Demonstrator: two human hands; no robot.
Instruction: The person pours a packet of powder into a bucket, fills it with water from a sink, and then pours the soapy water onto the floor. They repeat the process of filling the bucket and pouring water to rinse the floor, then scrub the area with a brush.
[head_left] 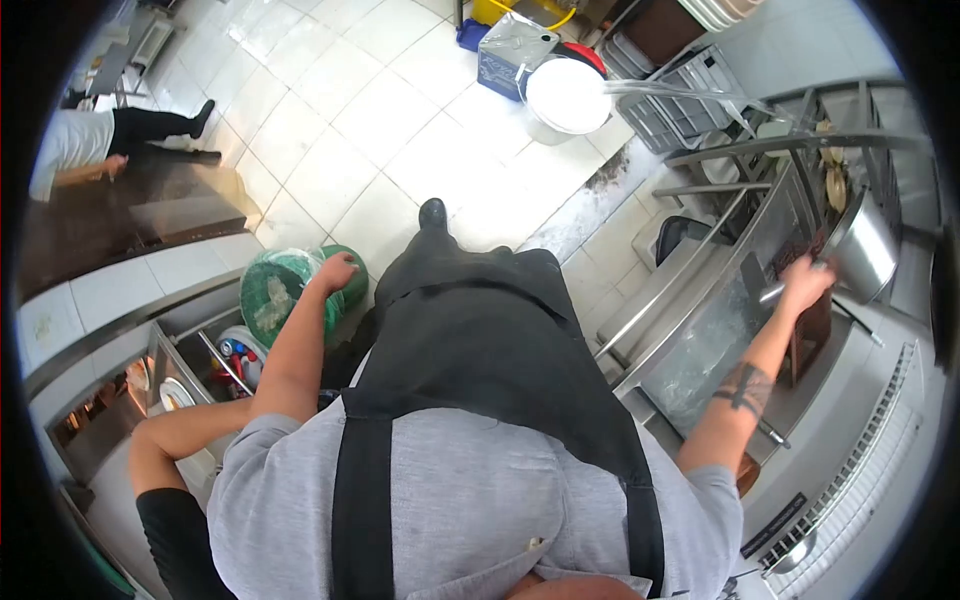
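Note:
My right hand [805, 285] is wrapped round the handle of a shiny metal saucepan [868, 250], out to my right over the steel sink counter. The pan is tilted on its side, and the handle's end sticks out past my fingers. My left hand [338, 272] hangs over the edge of a green bin [352, 290] lined with a clear bag. Its fingers are curled in, and nothing shows in them.
A steel sink [690, 365] and rack run along my right. A white bucket [567, 95] and grey crates [690, 95] stand ahead on the tiled floor. A black-sleeved person's arm [185, 440] is close on my left; another person [85, 145] works far left.

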